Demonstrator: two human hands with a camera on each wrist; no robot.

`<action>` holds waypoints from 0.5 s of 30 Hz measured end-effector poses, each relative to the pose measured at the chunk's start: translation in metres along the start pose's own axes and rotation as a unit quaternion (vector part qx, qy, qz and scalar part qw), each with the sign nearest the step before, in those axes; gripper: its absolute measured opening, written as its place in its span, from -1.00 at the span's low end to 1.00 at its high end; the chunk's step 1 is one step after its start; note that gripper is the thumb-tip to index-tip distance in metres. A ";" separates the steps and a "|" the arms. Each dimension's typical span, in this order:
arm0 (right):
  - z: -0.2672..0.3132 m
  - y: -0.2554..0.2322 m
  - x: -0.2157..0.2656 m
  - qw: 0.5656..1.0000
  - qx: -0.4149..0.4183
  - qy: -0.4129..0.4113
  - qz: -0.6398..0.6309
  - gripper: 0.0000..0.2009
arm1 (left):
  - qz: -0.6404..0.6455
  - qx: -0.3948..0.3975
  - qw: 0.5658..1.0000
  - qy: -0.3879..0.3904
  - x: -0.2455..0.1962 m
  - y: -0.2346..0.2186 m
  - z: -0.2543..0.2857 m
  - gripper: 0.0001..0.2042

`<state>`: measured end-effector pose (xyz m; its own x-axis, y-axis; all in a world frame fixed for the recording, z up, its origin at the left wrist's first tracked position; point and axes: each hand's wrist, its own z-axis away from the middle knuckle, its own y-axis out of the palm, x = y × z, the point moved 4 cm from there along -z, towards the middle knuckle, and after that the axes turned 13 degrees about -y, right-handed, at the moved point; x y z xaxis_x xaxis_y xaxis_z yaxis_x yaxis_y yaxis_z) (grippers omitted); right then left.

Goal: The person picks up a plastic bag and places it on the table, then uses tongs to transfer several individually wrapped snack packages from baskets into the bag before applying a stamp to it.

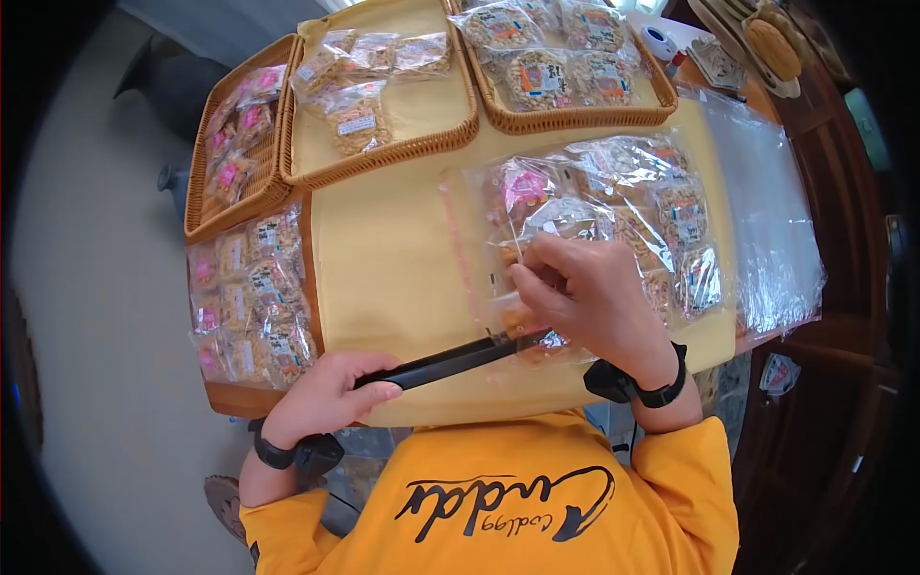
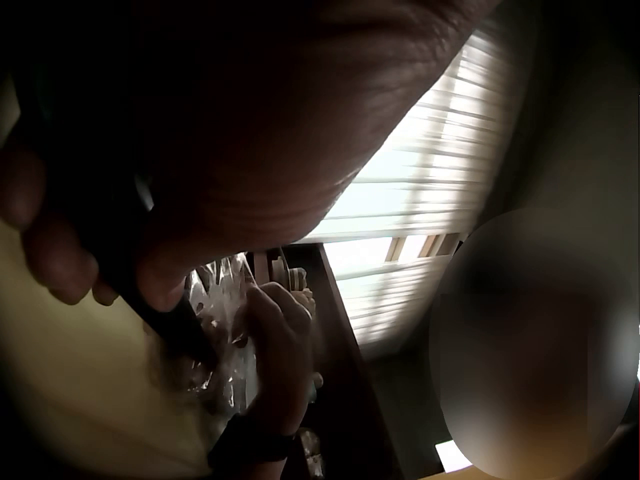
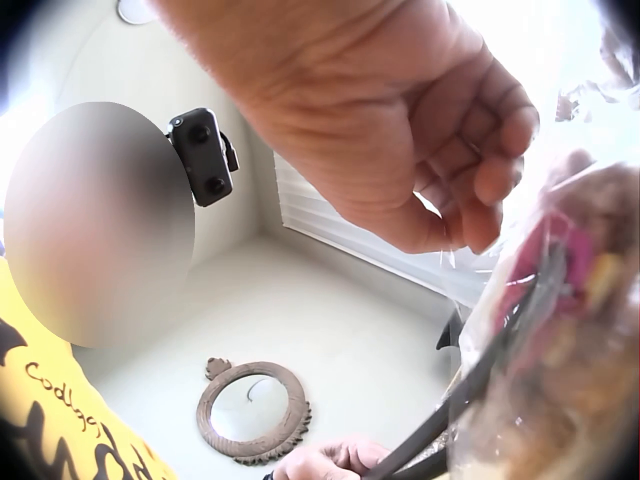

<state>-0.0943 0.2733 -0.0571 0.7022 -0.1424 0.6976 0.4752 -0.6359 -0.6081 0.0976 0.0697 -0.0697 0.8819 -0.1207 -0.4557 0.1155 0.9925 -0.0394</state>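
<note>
My left hand (image 1: 331, 391) grips a long black tong-like tool (image 1: 446, 364) at its near end. Two dark arms of this tool show in the right wrist view, reaching up over the plastic. Its far end overlaps the lower left edge of a large clear plastic bag (image 1: 628, 235). Inside the bag lie several small snack packs, one with a pink label (image 1: 527, 187). Thumb and fingers of my right hand (image 1: 589, 287) pinch the clear film at the bag's left part, with the fingertips above the packs. In the left wrist view, shadow darkens the left hand.
A filled bag of snack packs (image 1: 254, 297) lies at the table's left edge. Wicker trays of packs stand at the back: a small one (image 1: 196, 206), a middle one (image 1: 383, 153) and a right one (image 1: 585, 117). Flat clear bags (image 1: 767, 220) lie on the right.
</note>
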 end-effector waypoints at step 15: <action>0.028 -0.020 -0.004 0.987 0.128 0.018 0.096 -0.86 | -0.248 -0.038 0.965 0.078 -0.026 0.006 -0.014 -0.67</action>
<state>-0.0918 0.3077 -0.0581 0.7758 -0.2709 0.5699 0.4564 -0.3829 -0.8032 0.0684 0.0789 -0.0707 0.6466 -0.5833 -0.4915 0.4675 0.8122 -0.3489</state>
